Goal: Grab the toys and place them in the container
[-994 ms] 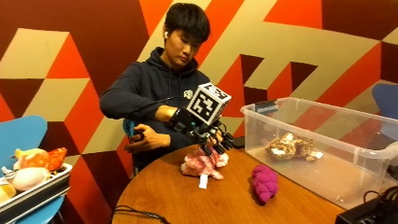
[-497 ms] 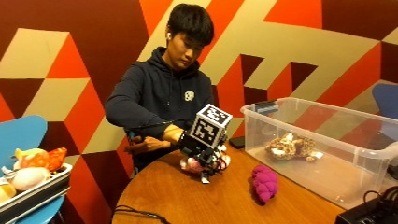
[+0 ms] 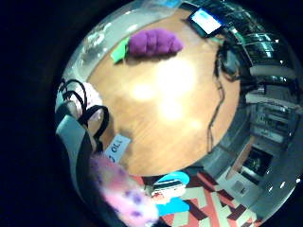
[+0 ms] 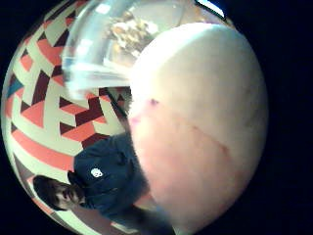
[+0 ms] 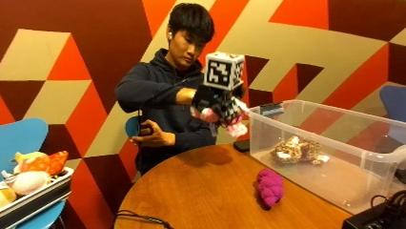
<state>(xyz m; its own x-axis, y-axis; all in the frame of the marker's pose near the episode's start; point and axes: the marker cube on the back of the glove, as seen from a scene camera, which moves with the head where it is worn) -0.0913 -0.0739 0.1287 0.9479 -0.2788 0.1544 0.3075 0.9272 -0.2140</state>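
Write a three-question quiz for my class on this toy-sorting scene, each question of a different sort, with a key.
1. True or false: the purple toy is already in the container.
2. Which toy does the right hand hold?
A. the pink toy
B. the spotted toy
C. the purple toy
3. Fill in: the spotted toy lies in the ____.

Key:
1. False; it lies on the table, beside the container.
2. A; it is held up in the air, near the container's rim.
3. container
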